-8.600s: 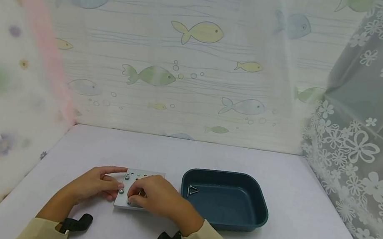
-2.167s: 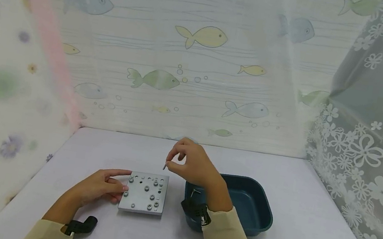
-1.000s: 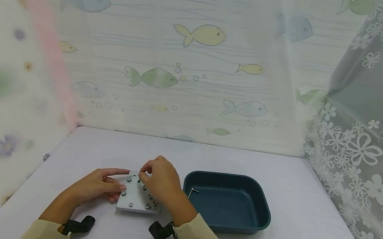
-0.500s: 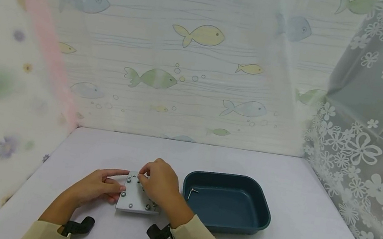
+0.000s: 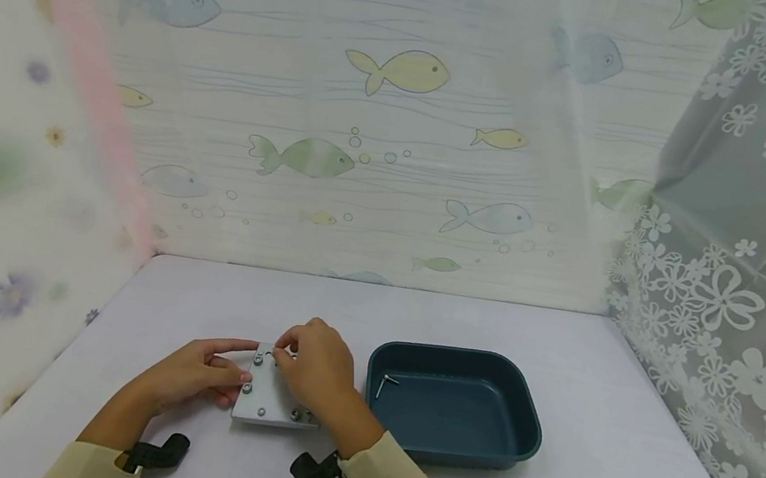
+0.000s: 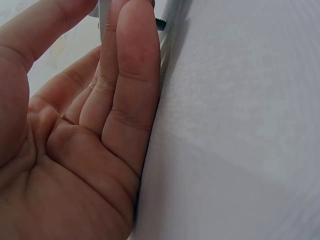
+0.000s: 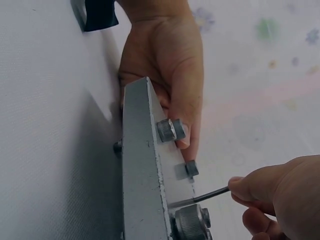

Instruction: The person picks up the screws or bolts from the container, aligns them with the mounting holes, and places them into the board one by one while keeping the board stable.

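Note:
A light grey metal plate (image 5: 259, 396) with holes and several socket-head bolts lies at the left hand (image 5: 197, 369). That hand holds the plate's left edge, thumb at the top face and other fingers low along the side. Over the plate's far part, the right hand (image 5: 317, 368) pinches a thin metal rod (image 7: 212, 194) between thumb and forefinger. The rod slants down to the plate's face beside a large bolt (image 7: 189, 222); its upper end is hidden in the fingers. A threaded end (image 6: 160, 24) sticks out from the plate's underside.
A dark blue tray (image 5: 474, 419) stands to the right of the plate, with small thin metal pieces (image 5: 380, 389) at its left side. Both wrists wear black camera mounts (image 5: 161, 451). Patterned curtains surround the white tabletop (image 5: 587, 476).
The right hand, raised beyond the plate with the rod 2.2 seconds ago, is now down at the plate's far part. Fewer pieces lie in the tray than 8.6 seconds ago. The left hand stays put.

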A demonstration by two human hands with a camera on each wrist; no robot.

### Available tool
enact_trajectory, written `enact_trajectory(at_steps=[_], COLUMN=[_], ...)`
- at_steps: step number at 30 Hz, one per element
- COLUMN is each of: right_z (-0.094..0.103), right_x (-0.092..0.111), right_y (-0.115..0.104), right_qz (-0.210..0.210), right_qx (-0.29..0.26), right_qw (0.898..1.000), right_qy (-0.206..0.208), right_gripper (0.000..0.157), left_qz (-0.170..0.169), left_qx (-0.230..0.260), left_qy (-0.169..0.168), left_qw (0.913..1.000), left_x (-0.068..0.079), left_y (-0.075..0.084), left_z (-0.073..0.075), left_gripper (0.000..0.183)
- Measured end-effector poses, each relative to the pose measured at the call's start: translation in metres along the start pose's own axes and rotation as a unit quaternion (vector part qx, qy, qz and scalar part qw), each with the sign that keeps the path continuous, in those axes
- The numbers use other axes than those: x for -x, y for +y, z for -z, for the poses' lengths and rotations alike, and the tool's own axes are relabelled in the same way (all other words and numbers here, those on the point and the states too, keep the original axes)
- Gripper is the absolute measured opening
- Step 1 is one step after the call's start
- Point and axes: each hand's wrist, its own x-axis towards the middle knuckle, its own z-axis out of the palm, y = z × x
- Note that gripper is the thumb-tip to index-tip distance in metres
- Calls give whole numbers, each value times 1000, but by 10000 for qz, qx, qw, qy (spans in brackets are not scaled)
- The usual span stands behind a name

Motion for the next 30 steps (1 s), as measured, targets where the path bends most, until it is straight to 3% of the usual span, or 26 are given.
enact_trajectory(at_steps=[30], right_z=[-12], right_x=[1], right_y=[3], right_qz=[-213], right_qx=[403], right_qw=[9989], right_qy=[-140], right_gripper=[9], left_qz=[-31], left_qx=[29], left_qy=[-46], left_qw=[10000], left_x=[-1], left_y=[-2], left_z=[1], left_gripper=[80])
